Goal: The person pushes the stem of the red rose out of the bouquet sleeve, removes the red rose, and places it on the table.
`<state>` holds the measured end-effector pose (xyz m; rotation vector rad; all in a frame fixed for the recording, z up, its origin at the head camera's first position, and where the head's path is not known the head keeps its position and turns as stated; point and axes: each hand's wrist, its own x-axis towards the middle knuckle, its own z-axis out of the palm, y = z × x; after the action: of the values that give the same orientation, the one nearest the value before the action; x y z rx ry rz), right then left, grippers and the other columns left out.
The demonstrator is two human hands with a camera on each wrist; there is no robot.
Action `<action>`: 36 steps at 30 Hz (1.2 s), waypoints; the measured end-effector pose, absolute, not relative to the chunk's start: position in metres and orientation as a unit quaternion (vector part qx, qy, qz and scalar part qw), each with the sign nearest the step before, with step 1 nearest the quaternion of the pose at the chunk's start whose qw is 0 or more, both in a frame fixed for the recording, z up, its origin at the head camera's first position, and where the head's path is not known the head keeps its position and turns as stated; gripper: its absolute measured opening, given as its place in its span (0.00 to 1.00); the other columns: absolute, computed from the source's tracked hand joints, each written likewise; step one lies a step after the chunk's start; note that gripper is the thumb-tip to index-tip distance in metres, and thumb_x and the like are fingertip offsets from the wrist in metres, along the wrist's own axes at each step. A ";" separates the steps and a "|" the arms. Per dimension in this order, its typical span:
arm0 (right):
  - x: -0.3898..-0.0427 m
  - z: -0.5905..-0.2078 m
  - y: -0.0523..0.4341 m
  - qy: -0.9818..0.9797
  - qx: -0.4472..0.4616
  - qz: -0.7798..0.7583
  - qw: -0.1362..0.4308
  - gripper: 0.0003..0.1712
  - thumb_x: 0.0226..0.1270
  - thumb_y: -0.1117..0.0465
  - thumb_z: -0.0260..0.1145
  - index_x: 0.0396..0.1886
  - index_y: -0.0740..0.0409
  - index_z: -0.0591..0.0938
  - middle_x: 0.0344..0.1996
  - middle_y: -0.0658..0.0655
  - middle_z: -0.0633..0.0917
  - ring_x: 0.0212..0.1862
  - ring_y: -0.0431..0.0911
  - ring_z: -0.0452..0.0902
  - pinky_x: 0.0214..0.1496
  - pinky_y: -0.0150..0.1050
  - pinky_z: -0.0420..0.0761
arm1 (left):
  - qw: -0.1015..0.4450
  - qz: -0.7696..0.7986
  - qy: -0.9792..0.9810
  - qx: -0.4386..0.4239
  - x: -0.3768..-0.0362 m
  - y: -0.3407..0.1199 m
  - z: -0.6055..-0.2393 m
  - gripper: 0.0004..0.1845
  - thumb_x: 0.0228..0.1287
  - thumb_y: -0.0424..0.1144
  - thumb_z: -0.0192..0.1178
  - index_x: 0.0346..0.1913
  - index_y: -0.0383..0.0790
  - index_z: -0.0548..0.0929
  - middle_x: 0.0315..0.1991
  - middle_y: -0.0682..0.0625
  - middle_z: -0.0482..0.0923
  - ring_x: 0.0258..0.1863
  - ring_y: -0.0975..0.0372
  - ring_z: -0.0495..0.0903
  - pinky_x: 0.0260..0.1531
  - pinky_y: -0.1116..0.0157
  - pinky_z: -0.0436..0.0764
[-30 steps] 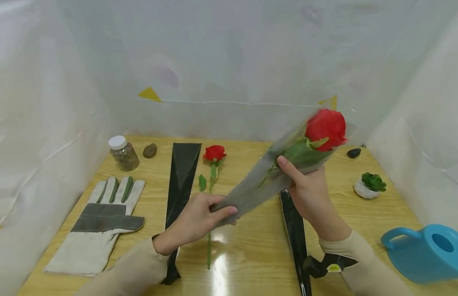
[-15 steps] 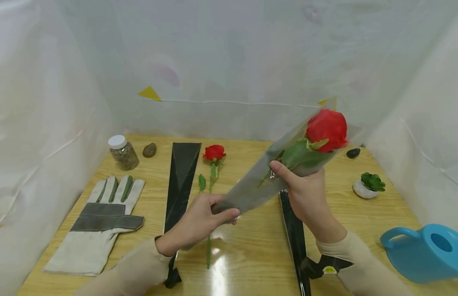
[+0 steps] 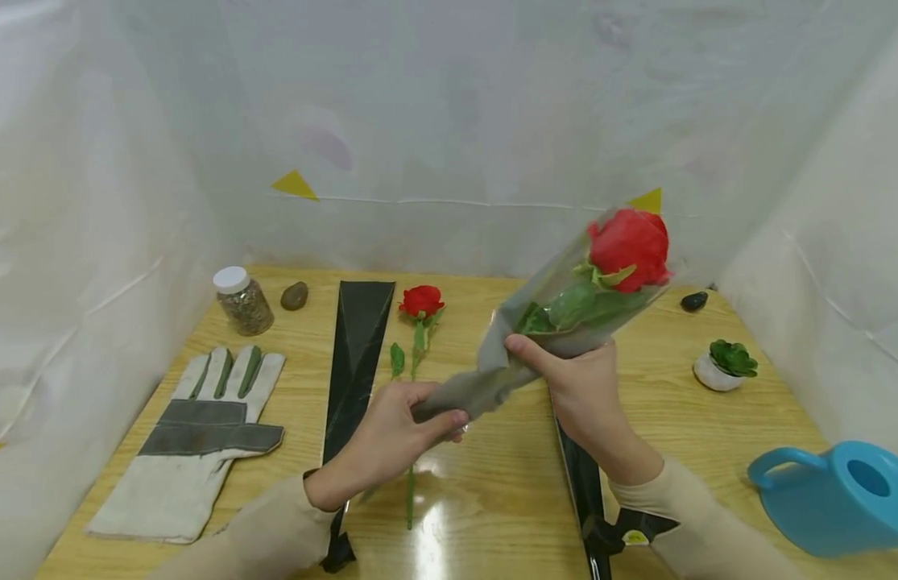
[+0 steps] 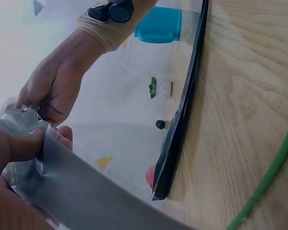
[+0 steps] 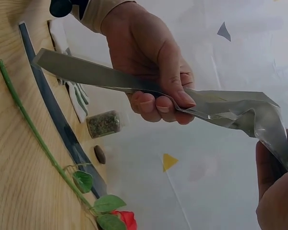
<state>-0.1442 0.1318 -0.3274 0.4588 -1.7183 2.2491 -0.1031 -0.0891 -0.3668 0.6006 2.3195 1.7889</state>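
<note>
glove [image 3: 195, 439]: flat on the table [image 3: 492, 499], well left of the left hand, palm side up, untouched.
jar [image 3: 242, 301]: upright beyond the glove, far from both hands, lid on.
black sleeve [image 3: 357, 346]: laid flat just left of the left hand, wide mouth pointing away, narrow end running under the wrist.
spare rose [image 3: 420, 302]: lying on the table just beyond the left hand, stem passing beneath it, unwrapped.
left hand [image 3: 394, 435]: thumb and fingers pinched on the narrow tail of the wrap [image 3: 492, 379], steadying that end low over the table.
rose [image 3: 628, 248]: inside the wrap, bloom raised up and to the right of the right hand, clear of the table.
right hand [image 3: 575, 379]: clamped round the wrap's middle just below the leaves, crumpling the film tight about the stem.
second sleeve [image 3: 575, 467]: flat under the right forearm.
succulent [image 3: 724, 362]: right of the right hand, well apart.
can [image 3: 836, 495]: blue, near right edge, beside the right sleeve.
</note>
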 end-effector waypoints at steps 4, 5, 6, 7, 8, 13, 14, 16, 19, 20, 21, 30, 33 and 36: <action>-0.143 -0.332 0.130 -0.596 0.175 0.774 0.121 0.39 0.49 0.81 0.75 0.61 0.60 0.73 0.52 0.60 0.79 0.54 0.51 0.74 0.60 0.44 0.71 | 0.063 0.579 0.784 0.213 -0.104 -0.090 -0.368 0.08 0.66 0.44 0.67 0.40 0.43 0.87 0.28 0.58 0.84 0.30 0.62 0.85 0.33 0.63 0.82; -0.142 -0.332 0.129 -0.594 0.181 0.775 0.117 0.39 0.49 0.81 0.75 0.62 0.59 0.72 0.52 0.61 0.79 0.54 0.52 0.74 0.60 0.44 0.71 | 0.061 0.577 0.785 0.215 -0.104 -0.090 -0.368 0.07 0.66 0.44 0.67 0.39 0.43 0.87 0.27 0.58 0.84 0.30 0.63 0.85 0.34 0.63 0.82; -0.142 -0.333 0.129 -0.597 0.185 0.772 0.116 0.40 0.49 0.81 0.75 0.62 0.59 0.72 0.53 0.61 0.78 0.55 0.52 0.73 0.60 0.44 0.72 | 0.060 0.577 0.786 0.216 -0.104 -0.090 -0.368 0.07 0.66 0.43 0.67 0.38 0.44 0.87 0.27 0.58 0.84 0.30 0.63 0.85 0.34 0.63 0.82; -0.141 -0.334 0.128 -0.600 0.187 0.770 0.113 0.40 0.49 0.81 0.75 0.62 0.58 0.71 0.52 0.61 0.78 0.54 0.52 0.74 0.60 0.44 0.72 | 0.060 0.579 0.784 0.216 -0.104 -0.090 -0.368 0.06 0.66 0.43 0.67 0.38 0.44 0.87 0.27 0.58 0.84 0.30 0.63 0.85 0.34 0.62 0.82; -0.140 -0.334 0.127 -0.602 0.188 0.768 0.110 0.40 0.49 0.80 0.75 0.62 0.58 0.71 0.52 0.61 0.78 0.54 0.52 0.74 0.59 0.44 0.73 | 0.061 0.583 0.781 0.216 -0.103 -0.091 -0.368 0.06 0.66 0.42 0.67 0.39 0.44 0.87 0.28 0.57 0.85 0.31 0.63 0.85 0.35 0.62 0.82; -0.135 -0.338 0.122 -0.622 0.165 0.760 0.093 0.36 0.50 0.79 0.75 0.58 0.59 0.73 0.48 0.59 0.81 0.51 0.51 0.77 0.54 0.42 0.77 | 0.057 0.589 0.776 0.220 -0.103 -0.091 -0.365 0.06 0.65 0.41 0.67 0.40 0.44 0.88 0.28 0.54 0.85 0.30 0.63 0.86 0.35 0.62 0.83; -0.134 -0.338 0.121 -0.621 0.163 0.762 0.091 0.34 0.50 0.79 0.75 0.57 0.59 0.74 0.47 0.58 0.81 0.50 0.50 0.78 0.53 0.42 0.78 | 0.058 0.590 0.775 0.220 -0.103 -0.091 -0.365 0.06 0.65 0.42 0.67 0.40 0.44 0.88 0.28 0.54 0.85 0.30 0.63 0.86 0.35 0.62 0.83; -0.135 -0.338 0.121 -0.614 0.165 0.767 0.090 0.34 0.51 0.80 0.74 0.56 0.60 0.74 0.46 0.57 0.82 0.49 0.49 0.78 0.52 0.41 0.78 | 0.060 0.589 0.775 0.221 -0.103 -0.091 -0.364 0.06 0.65 0.42 0.67 0.39 0.44 0.88 0.28 0.55 0.85 0.30 0.62 0.86 0.35 0.62 0.83; -0.138 -0.336 0.124 -0.596 0.176 0.778 0.093 0.32 0.50 0.81 0.74 0.54 0.61 0.75 0.43 0.56 0.82 0.46 0.48 0.77 0.50 0.40 0.78 | 0.056 0.584 0.778 0.225 -0.103 -0.093 -0.362 0.06 0.64 0.44 0.68 0.37 0.46 0.88 0.29 0.56 0.85 0.30 0.61 0.85 0.34 0.62 0.83; -0.139 -0.335 0.125 -0.590 0.179 0.782 0.092 0.32 0.49 0.82 0.74 0.53 0.61 0.75 0.42 0.56 0.82 0.45 0.47 0.77 0.50 0.40 0.78 | 0.053 0.581 0.780 0.226 -0.103 -0.094 -0.362 0.06 0.64 0.45 0.68 0.37 0.46 0.88 0.29 0.57 0.85 0.30 0.62 0.85 0.33 0.62 0.83; -0.140 -0.334 0.127 -0.586 0.182 0.785 0.091 0.31 0.49 0.82 0.74 0.53 0.61 0.75 0.42 0.57 0.82 0.45 0.47 0.77 0.50 0.41 0.78 | 0.050 0.578 0.782 0.227 -0.103 -0.095 -0.362 0.06 0.63 0.45 0.68 0.37 0.47 0.88 0.29 0.58 0.85 0.30 0.62 0.85 0.33 0.62 0.83; -0.147 -0.323 0.140 -0.500 0.199 0.840 0.069 0.33 0.54 0.89 0.64 0.57 0.61 0.73 0.48 0.58 0.80 0.49 0.51 0.79 0.53 0.44 0.78 | 0.070 0.556 0.801 0.212 -0.104 -0.107 -0.366 0.07 0.62 0.46 0.69 0.35 0.46 0.89 0.29 0.58 0.85 0.31 0.64 0.85 0.33 0.64 0.83; -0.149 -0.320 0.143 -0.479 0.211 0.850 0.061 0.37 0.55 0.90 0.60 0.61 0.60 0.69 0.51 0.59 0.78 0.51 0.53 0.78 0.54 0.45 0.78 | 0.091 0.542 0.808 0.212 -0.104 -0.113 -0.368 0.07 0.63 0.47 0.68 0.34 0.47 0.88 0.31 0.58 0.85 0.34 0.64 0.85 0.36 0.64 0.82; -0.148 -0.321 0.142 -0.490 0.203 0.846 0.057 0.35 0.55 0.90 0.62 0.60 0.61 0.70 0.51 0.59 0.78 0.52 0.53 0.78 0.55 0.46 0.78 | 0.100 0.525 0.816 0.218 -0.103 -0.115 -0.367 0.07 0.64 0.49 0.67 0.36 0.51 0.87 0.32 0.59 0.84 0.35 0.65 0.84 0.36 0.62 0.81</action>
<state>-0.1482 0.1416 -0.3215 0.6165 -1.4860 2.5639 -0.1035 -0.1154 -0.3672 0.6450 2.4122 1.5527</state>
